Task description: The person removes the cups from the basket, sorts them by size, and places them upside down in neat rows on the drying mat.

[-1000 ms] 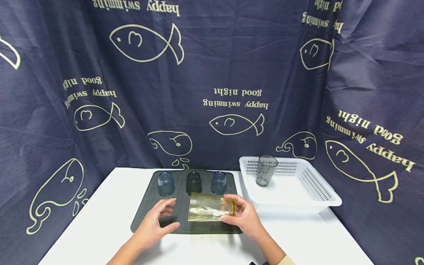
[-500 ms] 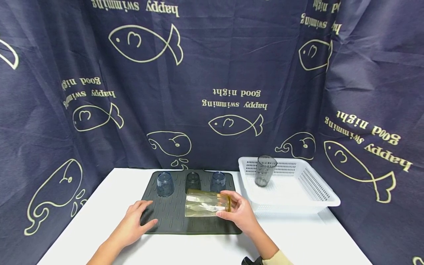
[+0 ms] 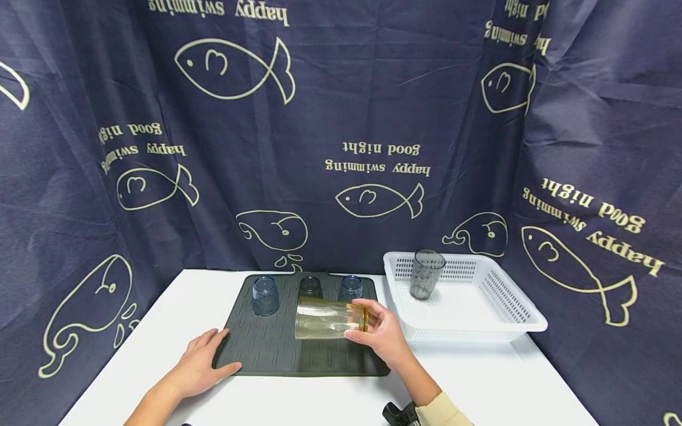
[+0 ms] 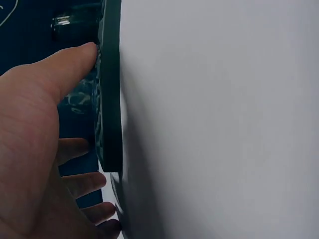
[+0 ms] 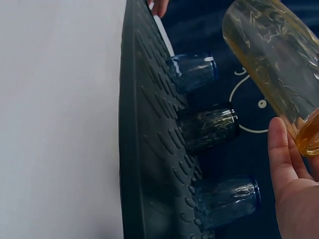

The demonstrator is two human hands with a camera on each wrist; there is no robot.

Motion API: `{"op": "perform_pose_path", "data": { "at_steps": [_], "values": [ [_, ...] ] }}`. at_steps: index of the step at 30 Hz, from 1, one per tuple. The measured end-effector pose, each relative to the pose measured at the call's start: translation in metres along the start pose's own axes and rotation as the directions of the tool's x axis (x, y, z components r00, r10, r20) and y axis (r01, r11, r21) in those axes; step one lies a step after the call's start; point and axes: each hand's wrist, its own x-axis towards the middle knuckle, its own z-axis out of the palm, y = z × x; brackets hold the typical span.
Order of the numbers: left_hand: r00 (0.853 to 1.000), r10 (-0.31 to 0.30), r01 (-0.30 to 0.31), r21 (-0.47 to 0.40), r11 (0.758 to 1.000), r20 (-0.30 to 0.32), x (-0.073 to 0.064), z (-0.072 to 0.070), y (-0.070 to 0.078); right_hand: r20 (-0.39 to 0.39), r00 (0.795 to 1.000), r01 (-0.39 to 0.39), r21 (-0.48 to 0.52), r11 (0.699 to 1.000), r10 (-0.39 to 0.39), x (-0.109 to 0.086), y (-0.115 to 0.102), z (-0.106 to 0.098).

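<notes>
My right hand (image 3: pixel 380 334) grips an amber glass tumbler (image 3: pixel 325 319) near its thick, darker end, holding it on its side above the mat, the other end pointing left. The tumbler also crosses the upper right of the right wrist view. My left hand (image 3: pixel 199 365) lies at the left front corner of the dark grey ribbed mat (image 3: pixel 266 355), fingers spread, nothing in its grasp. In the left wrist view the thumb touches the edge of the mat (image 4: pixel 110 99). Along the mat's back row stand a blue glass (image 3: pixel 265 297), a dark grey glass (image 3: pixel 311 287) and another blue glass (image 3: pixel 350 288).
Right of the mat is a white perforated plastic basket (image 3: pixel 474 328) with a tall grey glass (image 3: pixel 427 275) leaning inside at its back left. The white table (image 3: pixel 298 402) extends around both. A dark curtain (image 3: pixel 319 118) with fish drawings hangs behind and at the sides.
My left hand has drawn away from the tumbler, left and down to the mat's corner. My right hand has moved the tumbler slightly left and up, still on its side.
</notes>
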Motion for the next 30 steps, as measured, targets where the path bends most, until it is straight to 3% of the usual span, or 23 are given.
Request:
{"op": "perform_pose_path", "data": {
  "at_steps": [12, 30],
  "values": [
    [0.998, -0.029, 0.028, 0.027, 0.999, 0.054, 0.001, -0.004, -0.004, -0.009, 1.0, 0.016, 0.007, 1.0, -0.015, 0.009, 0.002, 0.005],
    [0.999, -0.022, 0.02, 0.047, 0.999, 0.048, -0.001, -0.002, -0.005, -0.017, 1.0, -0.013, -0.081, 0.997, 0.012, 0.033, 0.0, 0.02]
  ]
}}
